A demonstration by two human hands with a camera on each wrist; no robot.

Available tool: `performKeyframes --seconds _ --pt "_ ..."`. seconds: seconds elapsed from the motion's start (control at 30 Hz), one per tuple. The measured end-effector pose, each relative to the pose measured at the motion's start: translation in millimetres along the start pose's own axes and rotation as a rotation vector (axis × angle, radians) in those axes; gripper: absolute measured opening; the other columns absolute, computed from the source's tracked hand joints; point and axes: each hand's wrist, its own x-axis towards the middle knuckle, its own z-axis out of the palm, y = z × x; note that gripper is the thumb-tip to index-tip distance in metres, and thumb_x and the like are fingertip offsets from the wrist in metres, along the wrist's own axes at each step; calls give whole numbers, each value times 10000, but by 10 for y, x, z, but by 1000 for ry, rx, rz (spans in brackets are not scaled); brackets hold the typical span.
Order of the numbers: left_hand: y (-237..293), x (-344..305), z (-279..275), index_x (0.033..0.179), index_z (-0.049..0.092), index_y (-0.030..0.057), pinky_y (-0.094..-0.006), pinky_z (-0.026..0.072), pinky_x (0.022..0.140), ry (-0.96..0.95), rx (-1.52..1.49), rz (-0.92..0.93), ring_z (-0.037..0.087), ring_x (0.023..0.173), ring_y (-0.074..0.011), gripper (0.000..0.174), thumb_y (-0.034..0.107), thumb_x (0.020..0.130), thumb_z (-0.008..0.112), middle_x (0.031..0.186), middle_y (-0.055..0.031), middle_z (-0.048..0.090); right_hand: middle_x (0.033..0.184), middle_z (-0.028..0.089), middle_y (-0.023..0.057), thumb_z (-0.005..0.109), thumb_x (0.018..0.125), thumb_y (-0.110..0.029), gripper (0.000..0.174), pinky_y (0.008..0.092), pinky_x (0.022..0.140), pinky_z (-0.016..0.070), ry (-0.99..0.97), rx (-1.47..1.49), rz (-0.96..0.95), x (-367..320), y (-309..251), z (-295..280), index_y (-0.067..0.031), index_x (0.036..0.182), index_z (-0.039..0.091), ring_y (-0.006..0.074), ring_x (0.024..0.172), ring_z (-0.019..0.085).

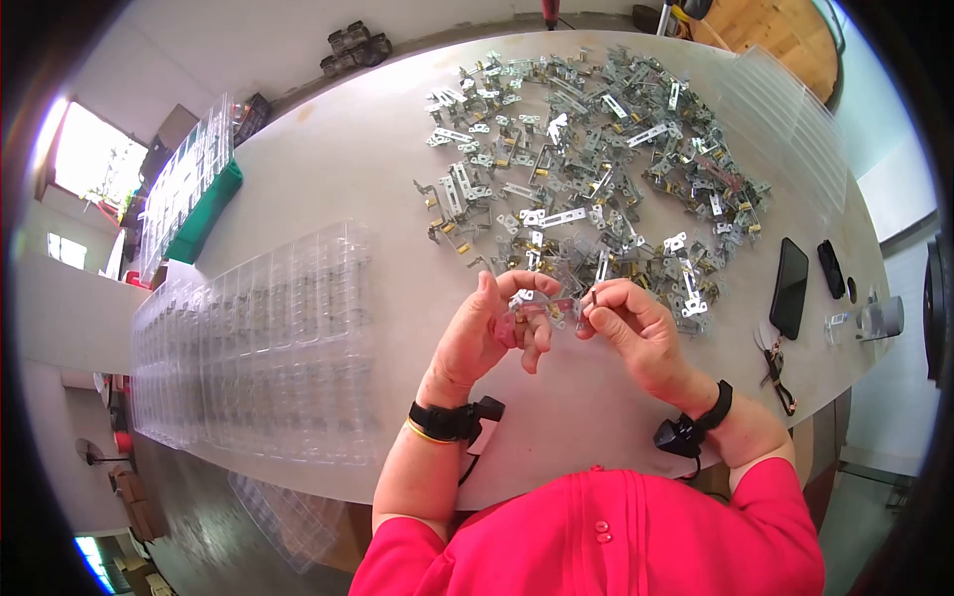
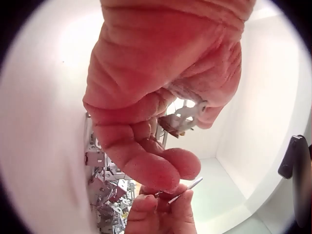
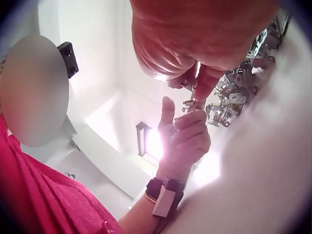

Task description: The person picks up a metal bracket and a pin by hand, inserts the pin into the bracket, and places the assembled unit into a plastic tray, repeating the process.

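- The left hand [image 1: 494, 333] has its fingers curled around a metal bracket [image 2: 199, 111], which is raised above the tabletop [image 1: 328, 169], in front of the red shirt [image 1: 596, 536].
- In the left wrist view the bracket's flat end, pierced with holes, sticks out near the thumb and points up and to the right; the fingers cover much of the rest, so its full long axis cannot be told there.
- The right hand [image 1: 641, 338] faces the left one, its fingertips drawn narrow in a pinch on a thin metal strip [image 2: 190, 187].
- The strip's long axis runs aslant in the left wrist view, from the pinching fingertips at lower left to a free end at upper right.
- Whether strip and bracket touch cannot be told; the fingers hide the place.
- Just beyond both hands spreads a heap of loose brackets [image 1: 563, 217], silvery with brassy bits, their long axes lying every which way.
- To the left of the hands, clear compartment trays [image 1: 343, 298] lie with small parts showing through; farther off, a green-sided box [image 1: 209, 214] stands near the edge.
- To the right, a phone [image 1: 790, 288] lies lengthwise away from the person, with hand cutters [image 1: 773, 368] just beside its near end.
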Motion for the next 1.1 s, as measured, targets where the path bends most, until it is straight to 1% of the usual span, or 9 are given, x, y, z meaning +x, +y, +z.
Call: performKeyframes --seconds 0.17,0.23,0.27,0.33,0.43,0.53,0.67,0.93,1.1 --pt "-23 11 -28 1368 435 -39 -376 526 652 -104 -190 118 615 646 -239 780 647 1019 313 775 -164 625 1101 597 58 582 1021 -91 119 302 874 555 6 118 95 -3 12 21 -18 1114 572 142 944 654" --pt "-25 14 -61 1412 417 -7 -362 549 709 -192 -87 190 649 709 -228 619 479 1035 486 897 -157 666 1082 606 53 579 1025 -107 121 315 890 556 42 151 133 -11 5 37 -19 1107 570 146 956 656" --pt "-26 11 -45 1412 417 -7 -362 549 709 -196 -84 194 649 709 -228 619 479 1035 486 897 -157 666 1082 606 53 579 1025 -107 121 315 890 556 41 149 129 -13 7 34 -19 1107 570 146 956 656" --pt "-34 -6 5 1424 422 -4 -359 552 732 -103 -115 191 650 714 -228 535 325 1027 563 921 -145 673 1073 615 53 570 1030 -111 118 330 905 557 14 181 158 -12 22 23 -25 1111 570 147 963 654" --pt "-14 -25 37 1375 490 0 -327 538 712 8 -72 157 637 697 -202 446 292 1043 544 901 -112 669 1076 623 56 557 1036 -109 112 335 907 556 16 219 149 -22 39 65 -27 1110 573 145 971 650" --pt "-22 -35 -13 1286 587 19 -262 482 656 41 -8 153 598 670 -141 361 291 1056 528 874 -60 652 1077 632 58 547 1040 -107 113 335 908 556 -15 238 170 -27 33 81 -22 1111 572 142 975 647" --pt "-88 -4 -50 1195 631 -3 -274 470 596 193 222 220 548 609 -131 373 324 1059 515 848 -62 628 1057 639 63 547 1041 -114 117 332 907 557 -46 189 216 -29 -19 124 -21 1108 572 143 977 648" --pt "-56 -26 -45 1083 647 34 -253 479 655 205 266 227 564 797 -95 312 323 1050 536 942 -12 625 841 637 36 563 1036 -135 107 266 608 537 -56 75 306 -45 -69 107 -41 1085 550 116 693 641" --pt "-20 -59 38 1005 657 38 -231 442 645 168 295 143 539 724 -81 352 378 1028 574 871 12 632 786 605 26 563 1035 -134 94 254 556 495 -64 83 277 -68 -146 123 -48 1069 547 105 621 596"
